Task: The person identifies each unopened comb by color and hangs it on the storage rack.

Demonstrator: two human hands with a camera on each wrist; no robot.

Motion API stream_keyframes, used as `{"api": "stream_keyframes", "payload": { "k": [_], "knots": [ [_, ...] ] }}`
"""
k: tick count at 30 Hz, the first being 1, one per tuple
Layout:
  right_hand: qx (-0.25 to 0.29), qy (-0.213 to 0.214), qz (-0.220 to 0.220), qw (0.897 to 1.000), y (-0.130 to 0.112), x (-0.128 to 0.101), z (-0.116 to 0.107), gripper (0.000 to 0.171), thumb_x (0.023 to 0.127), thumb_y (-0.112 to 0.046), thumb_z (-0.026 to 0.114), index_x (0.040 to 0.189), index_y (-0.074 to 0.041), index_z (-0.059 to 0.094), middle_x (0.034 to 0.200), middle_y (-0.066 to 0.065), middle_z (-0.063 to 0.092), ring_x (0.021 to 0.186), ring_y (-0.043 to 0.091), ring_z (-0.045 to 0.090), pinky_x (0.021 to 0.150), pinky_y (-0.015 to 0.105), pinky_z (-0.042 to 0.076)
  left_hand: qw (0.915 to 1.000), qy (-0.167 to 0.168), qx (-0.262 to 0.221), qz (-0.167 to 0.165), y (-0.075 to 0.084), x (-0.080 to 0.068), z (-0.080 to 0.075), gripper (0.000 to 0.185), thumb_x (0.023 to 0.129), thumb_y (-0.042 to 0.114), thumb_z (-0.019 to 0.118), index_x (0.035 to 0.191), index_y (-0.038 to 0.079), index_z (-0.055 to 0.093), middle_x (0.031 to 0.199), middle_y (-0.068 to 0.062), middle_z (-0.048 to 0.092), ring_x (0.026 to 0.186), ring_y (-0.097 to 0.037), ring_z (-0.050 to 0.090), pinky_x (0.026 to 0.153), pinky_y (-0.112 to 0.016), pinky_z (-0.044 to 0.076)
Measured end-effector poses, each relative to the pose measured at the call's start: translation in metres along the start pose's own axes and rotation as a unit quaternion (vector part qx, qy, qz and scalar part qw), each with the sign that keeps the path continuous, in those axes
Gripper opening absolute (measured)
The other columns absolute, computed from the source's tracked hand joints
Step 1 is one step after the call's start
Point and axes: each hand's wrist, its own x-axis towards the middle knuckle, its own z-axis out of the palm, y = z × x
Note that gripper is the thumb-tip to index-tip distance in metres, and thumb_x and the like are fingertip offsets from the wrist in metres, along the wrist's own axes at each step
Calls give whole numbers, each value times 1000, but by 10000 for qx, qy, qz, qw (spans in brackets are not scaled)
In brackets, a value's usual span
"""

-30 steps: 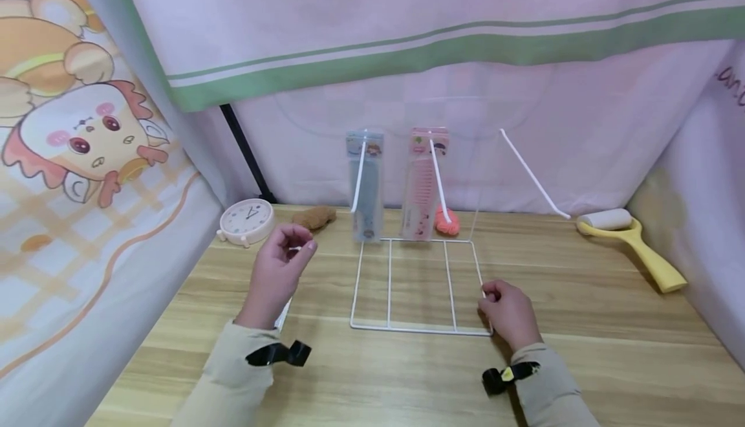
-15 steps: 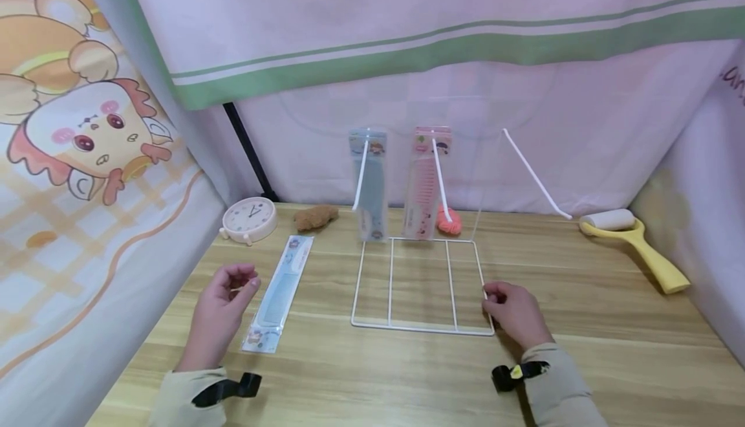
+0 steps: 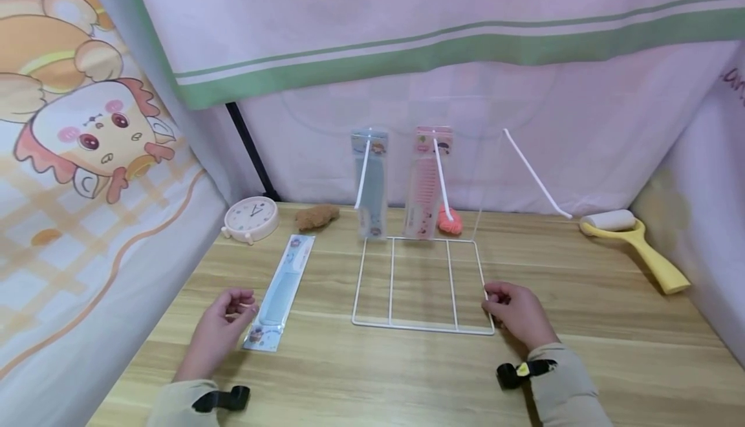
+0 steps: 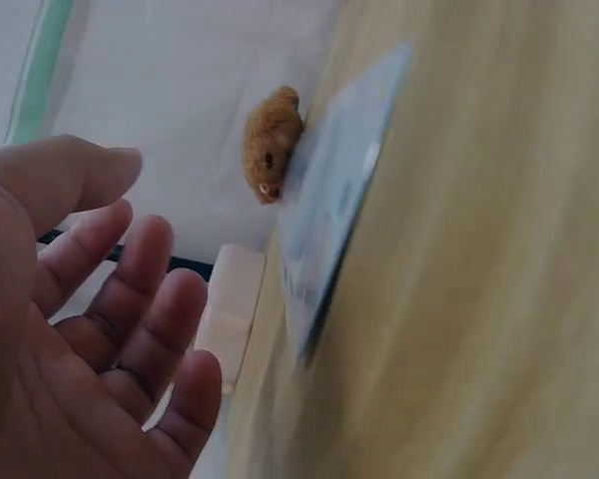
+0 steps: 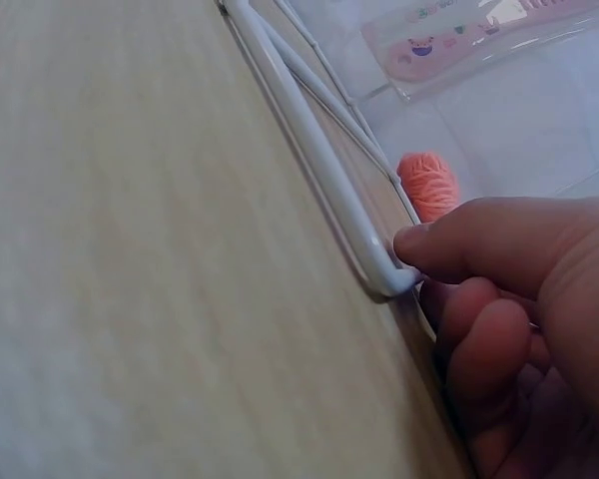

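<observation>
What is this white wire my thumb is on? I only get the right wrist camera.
Observer: It is the flat base of a white wire rack. Your right hand pinches its right rail near the front corner.
Operator: Why is there a pink packet up there?
Observer: That is a pink packaged comb hanging at the back of the rack, and a blue packaged comb that you cannot see hangs just left of it.
Operator: What about the other side?
Observer: Your left hand is by the wooden table, fingers relaxed and holding nothing, right beside a second blue comb packet lying flat.
</observation>
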Motion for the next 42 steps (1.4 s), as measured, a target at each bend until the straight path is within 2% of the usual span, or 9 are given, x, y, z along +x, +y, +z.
{"api": "stream_keyframes", "payload": {
  "k": [4, 8, 10, 16, 20, 25, 31, 38, 42],
  "knots": [
    [21, -18, 46, 10000, -1, 0, 1, 36, 89, -12, 73, 122, 1, 66, 88, 5, 63, 69, 16, 57, 53, 27, 51, 9987, -307, 168, -360, -8, 1, 0, 44, 96, 22, 69, 131, 1, 55, 121, -16, 64, 105, -22, 60, 88, -26, 51],
    [38, -44, 168, 9998, -2, 1, 2, 36, 90, -13, 72, 123, 0, 66, 89, 6, 62, 68, 17, 57, 53, 28, 52, 9924, -736, 598, -789, -11, -1, -2, 60, 92, 41, 72, 133, 1, 53, 121, -15, 62, 104, -25, 59, 90, -41, 51],
    [16, -49, 208, 9998, -3, 1, 2, 36, 90, -13, 72, 123, 0, 66, 89, 6, 62, 68, 17, 57, 53, 28, 51, 9882, -934, 857, -860, -11, -3, -3, 70, 89, 51, 72, 132, 0, 52, 119, -14, 61, 102, -25, 58, 89, -45, 50],
    [-65, -18, 269, 9996, -7, 0, 0, 36, 89, -12, 73, 123, 1, 66, 89, 6, 63, 73, 18, 56, 54, 27, 50, 9845, -1047, 1267, -613, -3, -8, 3, 76, 81, 57, 77, 121, -5, 58, 113, -15, 63, 102, -28, 58, 92, -52, 48],
    [-53, -27, 355, 9994, -8, 0, -1, 36, 89, -12, 72, 122, 0, 66, 91, 7, 62, 74, 19, 57, 55, 28, 50, 9833, -1010, 1421, -520, -2, -8, 9, 86, 73, 57, 84, 124, -7, 56, 116, -19, 61, 108, -33, 57, 96, -57, 46],
    [-126, -8, 301, 9995, -5, 1, 0, 35, 89, -12, 72, 121, 0, 67, 91, 6, 62, 73, 17, 56, 55, 28, 50, 9778, -1015, 1758, -514, -4, -7, 12, 98, 64, 60, 88, 125, -9, 54, 116, -22, 58, 106, -35, 55, 94, -56, 47],
    [-177, 45, 188, 9997, -2, 0, 0, 34, 89, -12, 73, 120, 1, 67, 89, 5, 63, 75, 17, 56, 56, 27, 49, 9734, -961, 1996, -592, 0, -6, 10, 98, 62, 63, 87, 117, -12, 58, 107, -23, 60, 99, -35, 56, 88, -55, 49],
    [-249, 67, 114, 9996, -3, -1, 0, 34, 88, -11, 73, 119, 1, 68, 88, 5, 63, 77, 17, 56, 59, 26, 48, 9701, -1121, 2001, -788, 7, -4, 7, 75, 65, 53, 90, 101, -8, 65, 92, -13, 62, 84, -26, 56, 76, -47, 50],
    [-323, 66, 94, 9994, -3, 0, 1, 34, 88, -12, 73, 119, 1, 68, 88, 4, 63, 79, 17, 56, 65, 27, 47, 9679, -1247, 2009, -854, 10, -1, 6, 66, 67, 48, 90, 98, -6, 66, 90, -10, 63, 80, -24, 55, 71, -42, 49]
  ]
}}
